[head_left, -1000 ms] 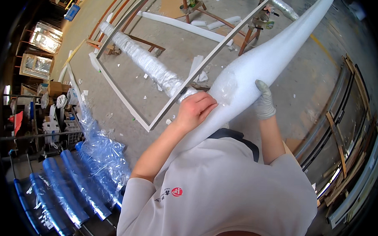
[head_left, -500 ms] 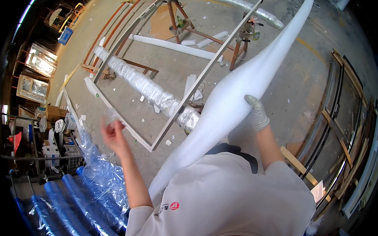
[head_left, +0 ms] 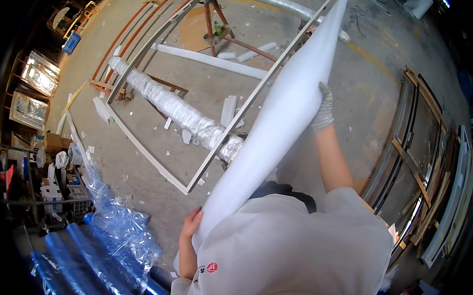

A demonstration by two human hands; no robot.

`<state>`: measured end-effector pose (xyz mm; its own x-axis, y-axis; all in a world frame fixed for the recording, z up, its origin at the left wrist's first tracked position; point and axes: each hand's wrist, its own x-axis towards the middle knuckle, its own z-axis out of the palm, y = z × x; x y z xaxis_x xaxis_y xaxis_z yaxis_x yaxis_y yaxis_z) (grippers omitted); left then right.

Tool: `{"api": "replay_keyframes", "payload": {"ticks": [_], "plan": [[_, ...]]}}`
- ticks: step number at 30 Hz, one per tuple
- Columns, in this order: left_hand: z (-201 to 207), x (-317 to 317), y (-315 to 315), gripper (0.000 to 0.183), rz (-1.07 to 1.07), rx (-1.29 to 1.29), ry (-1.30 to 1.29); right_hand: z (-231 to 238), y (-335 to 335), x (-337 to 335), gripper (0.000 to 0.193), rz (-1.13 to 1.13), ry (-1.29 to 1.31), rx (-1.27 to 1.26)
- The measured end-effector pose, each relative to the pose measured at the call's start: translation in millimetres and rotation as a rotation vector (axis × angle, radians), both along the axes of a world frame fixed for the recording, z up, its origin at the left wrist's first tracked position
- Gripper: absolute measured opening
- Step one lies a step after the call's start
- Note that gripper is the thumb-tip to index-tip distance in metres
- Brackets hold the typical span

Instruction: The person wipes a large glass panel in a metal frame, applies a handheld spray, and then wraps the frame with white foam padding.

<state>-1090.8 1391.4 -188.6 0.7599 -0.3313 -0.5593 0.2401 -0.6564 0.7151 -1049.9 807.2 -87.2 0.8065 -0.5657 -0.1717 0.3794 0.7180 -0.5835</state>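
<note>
A long, bulging piece of white packing foam (head_left: 280, 115) slants across the view, from beside my shirt up to the far right end of a metal frame (head_left: 223, 139). My right hand (head_left: 324, 109), in a pale glove, grips the foam's right edge about midway; some fingers are hidden. Bare, my left hand (head_left: 192, 222) holds the near end from its left side, fingers bent against the edge. The foam lies along the frame's right rail and covers part of it; whether they touch I cannot tell.
Beneath the frame are a silver-wrapped roll (head_left: 180, 108) and a trestle (head_left: 215, 30). Blue film rolls (head_left: 92, 257) and crumpled clear plastic (head_left: 120, 221) lie at the near left, by a loaded cart (head_left: 50, 187). Long bars and wood strips (head_left: 421, 155) lie at the right. White scraps dot the floor.
My left hand has come down from above the frame's near corner onto the foam's near end. The foam's far end has swung left toward the frame, my right hand moving up with it.
</note>
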Motion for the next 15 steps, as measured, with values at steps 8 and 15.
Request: {"api": "replay_keyframes", "payload": {"ticks": [8, 15], "plan": [[14.2, -11.6, 3.6, 0.064, -0.148, -0.144, 0.203, -49.2, -124.6, 48.5, 0.065, -0.232, 0.014, 0.034], [59.9, 34.2, -112.7, 0.068, -0.075, -0.271, 0.065, -112.6, 96.7, -20.2, 0.088, 0.604, 0.223, -0.392]]}}
